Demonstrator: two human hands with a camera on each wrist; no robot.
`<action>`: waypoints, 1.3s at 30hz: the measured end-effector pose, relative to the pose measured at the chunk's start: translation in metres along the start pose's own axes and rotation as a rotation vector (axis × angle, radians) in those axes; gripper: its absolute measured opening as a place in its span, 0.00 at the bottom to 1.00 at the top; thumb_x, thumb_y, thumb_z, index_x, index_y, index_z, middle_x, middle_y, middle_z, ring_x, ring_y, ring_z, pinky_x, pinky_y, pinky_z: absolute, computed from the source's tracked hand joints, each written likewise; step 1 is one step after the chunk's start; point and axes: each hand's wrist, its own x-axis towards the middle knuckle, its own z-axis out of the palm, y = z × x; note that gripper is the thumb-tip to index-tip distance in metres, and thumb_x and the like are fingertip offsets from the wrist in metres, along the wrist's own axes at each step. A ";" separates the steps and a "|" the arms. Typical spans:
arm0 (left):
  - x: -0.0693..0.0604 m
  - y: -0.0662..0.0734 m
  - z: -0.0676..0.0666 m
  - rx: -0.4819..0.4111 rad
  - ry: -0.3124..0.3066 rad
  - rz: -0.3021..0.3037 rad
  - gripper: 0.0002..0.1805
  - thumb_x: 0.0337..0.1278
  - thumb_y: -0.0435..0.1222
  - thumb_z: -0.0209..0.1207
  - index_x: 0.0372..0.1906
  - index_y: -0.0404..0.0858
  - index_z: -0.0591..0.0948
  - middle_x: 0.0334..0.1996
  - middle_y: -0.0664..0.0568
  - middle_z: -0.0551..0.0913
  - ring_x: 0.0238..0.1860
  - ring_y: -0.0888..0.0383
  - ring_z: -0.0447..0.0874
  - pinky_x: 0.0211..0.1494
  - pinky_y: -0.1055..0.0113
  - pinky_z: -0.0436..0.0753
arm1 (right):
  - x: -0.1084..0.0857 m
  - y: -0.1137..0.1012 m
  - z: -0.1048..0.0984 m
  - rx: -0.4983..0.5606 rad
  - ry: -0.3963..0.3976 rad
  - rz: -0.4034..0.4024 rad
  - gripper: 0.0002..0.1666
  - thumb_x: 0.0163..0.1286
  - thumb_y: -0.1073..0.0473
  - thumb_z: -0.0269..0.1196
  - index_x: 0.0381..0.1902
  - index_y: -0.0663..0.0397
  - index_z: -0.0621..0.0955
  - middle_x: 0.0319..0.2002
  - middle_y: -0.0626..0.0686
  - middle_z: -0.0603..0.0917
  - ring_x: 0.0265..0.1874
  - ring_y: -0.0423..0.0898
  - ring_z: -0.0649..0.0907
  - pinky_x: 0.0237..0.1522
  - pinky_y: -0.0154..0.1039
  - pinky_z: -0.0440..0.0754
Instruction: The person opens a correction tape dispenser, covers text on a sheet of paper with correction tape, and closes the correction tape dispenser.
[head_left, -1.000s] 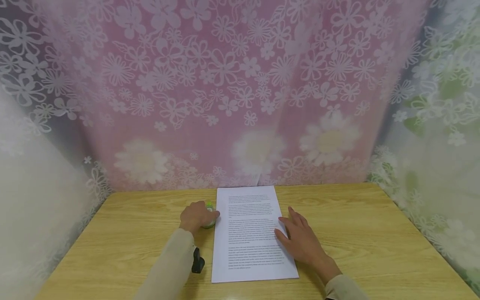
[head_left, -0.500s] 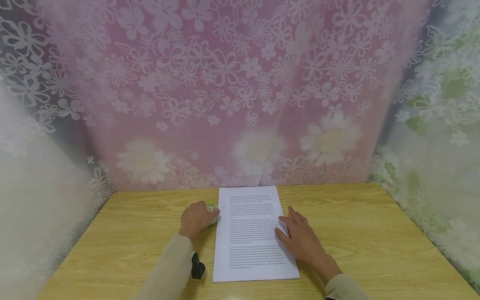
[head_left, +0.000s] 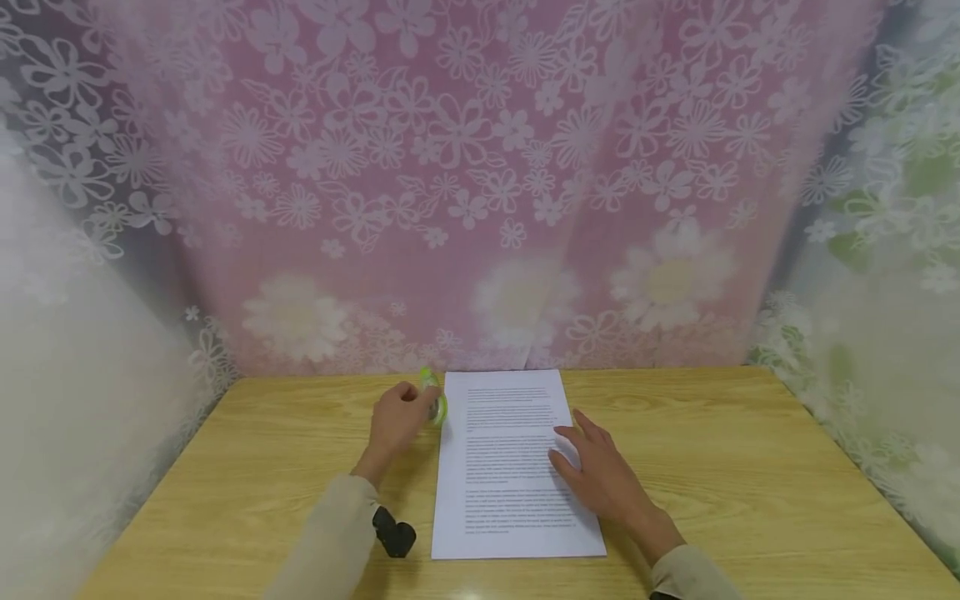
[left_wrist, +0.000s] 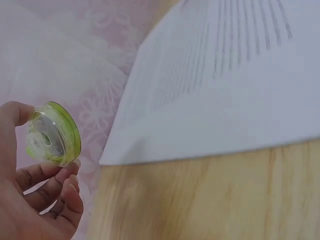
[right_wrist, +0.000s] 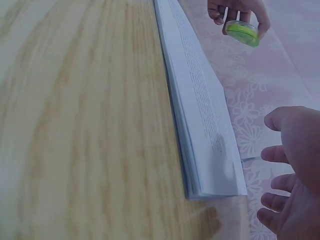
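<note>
A round, clear and green tape dispenser (head_left: 437,407) is pinched between the thumb and fingers of my left hand (head_left: 396,421), just left of the paper's upper left edge. In the left wrist view the dispenser (left_wrist: 54,134) is held up off the table by my left hand (left_wrist: 30,195). A stack of printed white paper (head_left: 510,467) lies flat on the table. My right hand (head_left: 603,479) is at the stack's right edge, fingers spread and holding nothing; the right wrist view shows the hand (right_wrist: 297,170) beside the stack (right_wrist: 200,120).
The wooden table (head_left: 720,467) reaches back to a pink flowered curtain (head_left: 480,208). Pale flowered curtains (head_left: 892,333) hang at both sides. A black wrist device (head_left: 393,533) sits at the left sleeve.
My left hand has lifted the tape dispenser from the table beside the paper and moved slightly toward the back. My right hand has stayed at the paper's right edge.
</note>
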 end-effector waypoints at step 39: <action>-0.041 0.029 0.036 -0.862 -0.264 -0.345 0.27 0.52 0.45 0.66 0.50 0.28 0.75 0.32 0.44 0.82 0.34 0.55 0.83 0.37 0.70 0.81 | 0.003 -0.020 0.001 0.221 0.091 -0.088 0.25 0.73 0.48 0.55 0.60 0.57 0.75 0.65 0.57 0.69 0.63 0.57 0.69 0.60 0.56 0.67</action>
